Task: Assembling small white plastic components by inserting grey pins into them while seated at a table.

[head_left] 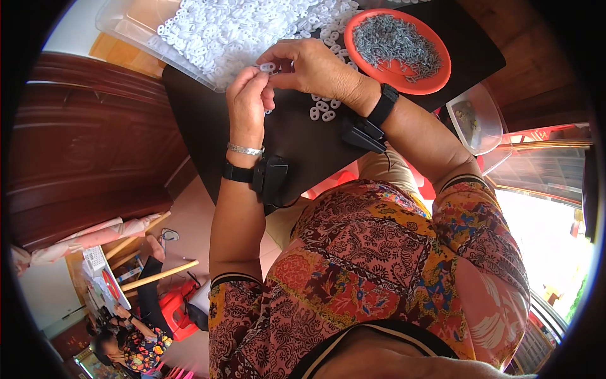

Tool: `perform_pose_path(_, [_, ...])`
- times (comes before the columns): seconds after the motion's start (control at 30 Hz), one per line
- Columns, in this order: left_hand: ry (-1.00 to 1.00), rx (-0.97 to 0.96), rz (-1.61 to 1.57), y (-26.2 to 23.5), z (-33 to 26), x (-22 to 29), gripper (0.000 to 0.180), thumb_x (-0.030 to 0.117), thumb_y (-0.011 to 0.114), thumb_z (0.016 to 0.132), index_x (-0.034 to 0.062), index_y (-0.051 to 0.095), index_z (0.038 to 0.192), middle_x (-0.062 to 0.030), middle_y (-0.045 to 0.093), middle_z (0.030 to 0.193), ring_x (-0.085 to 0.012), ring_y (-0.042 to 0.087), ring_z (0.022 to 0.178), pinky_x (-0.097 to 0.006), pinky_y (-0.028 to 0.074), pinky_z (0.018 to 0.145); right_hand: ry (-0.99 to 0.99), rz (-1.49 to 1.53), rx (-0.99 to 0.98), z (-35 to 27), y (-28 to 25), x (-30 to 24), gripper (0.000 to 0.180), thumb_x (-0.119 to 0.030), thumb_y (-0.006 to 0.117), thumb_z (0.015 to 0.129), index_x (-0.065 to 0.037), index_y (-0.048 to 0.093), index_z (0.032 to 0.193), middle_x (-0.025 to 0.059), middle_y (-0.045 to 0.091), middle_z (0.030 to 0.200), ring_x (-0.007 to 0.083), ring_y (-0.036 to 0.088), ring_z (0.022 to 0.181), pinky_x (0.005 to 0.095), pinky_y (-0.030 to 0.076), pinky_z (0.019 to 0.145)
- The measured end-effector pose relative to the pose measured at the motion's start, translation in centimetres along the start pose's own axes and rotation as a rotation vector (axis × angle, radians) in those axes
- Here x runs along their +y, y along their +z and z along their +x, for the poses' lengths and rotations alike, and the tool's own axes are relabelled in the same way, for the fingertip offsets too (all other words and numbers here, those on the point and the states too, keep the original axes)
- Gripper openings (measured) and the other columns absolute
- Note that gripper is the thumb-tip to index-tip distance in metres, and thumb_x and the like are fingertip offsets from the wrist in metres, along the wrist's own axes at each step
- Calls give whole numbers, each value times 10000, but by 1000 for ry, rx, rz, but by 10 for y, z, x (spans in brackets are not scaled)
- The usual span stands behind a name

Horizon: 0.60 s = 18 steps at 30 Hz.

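Observation:
A small white oval plastic piece with two holes (267, 67) sits between the fingertips of both my hands, above the dark table. My left hand (246, 104) pinches it from the near left side, fingers curled. From the right, my right hand (310, 71) closes thumb and fingers around the same piece. Part of another pale bit peeks out beneath my left hand, too hidden to tell what it is. Several matching white pieces (324, 108) lie loose on the table below my right wrist.
A clear plastic tub (129, 28) behind my hands bears a heap of white pieces (227, 31). At the far right of the dark table (208, 117) is an orange plate (435, 79) of small grey metal screws (394, 45). Another person (142, 344) sits at lower left.

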<state>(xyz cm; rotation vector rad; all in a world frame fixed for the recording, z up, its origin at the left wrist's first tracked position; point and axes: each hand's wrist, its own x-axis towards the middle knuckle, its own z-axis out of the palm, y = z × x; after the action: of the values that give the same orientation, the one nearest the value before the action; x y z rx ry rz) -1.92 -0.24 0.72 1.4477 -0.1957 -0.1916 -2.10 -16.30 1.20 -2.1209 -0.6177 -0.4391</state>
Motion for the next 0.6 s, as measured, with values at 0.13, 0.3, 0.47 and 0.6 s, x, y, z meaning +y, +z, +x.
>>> perform_pose_path(0.13, [24, 27, 1, -1, 0, 1, 168, 169, 519, 895, 35, 583, 815, 2, 505, 614, -66, 457, 507, -201, 356, 444, -43, -1, 17, 0, 0, 2, 314, -141, 693, 746, -51, 646, 1043, 102, 655, 899, 222, 639, 791, 316, 515, 713])
perform_pose_path(0.3, [66, 21, -15, -5, 1, -1, 243, 244, 481, 920, 29, 590, 892, -10, 521, 623, -86, 456, 508, -208, 355, 486, -98, 57, 41, 1, 1, 0, 313, -218, 684, 749, -42, 657, 1006, 110, 656, 852, 252, 644, 722, 337, 512, 663])
perform_pose_path(0.47, [76, -40, -31, -6, -1, 1, 218, 213, 476, 927, 17, 572, 918, -30, 522, 640, -104, 473, 546, -223, 372, 521, -54, 52, 21, 0, -1, -5, 298, -151, 684, 769, -73, 649, 1054, 99, 655, 893, 211, 641, 782, 316, 513, 712])
perform_pose_path(0.6, [85, -91, -60, -4, 0, 0, 195, 180, 470, 928, 5, 554, 944, -48, 529, 663, -123, 486, 575, -239, 390, 548, -9, 25, 67, -1, -5, -7, 306, -175, 700, 773, -77, 650, 1058, 102, 658, 883, 210, 643, 759, 314, 514, 694])
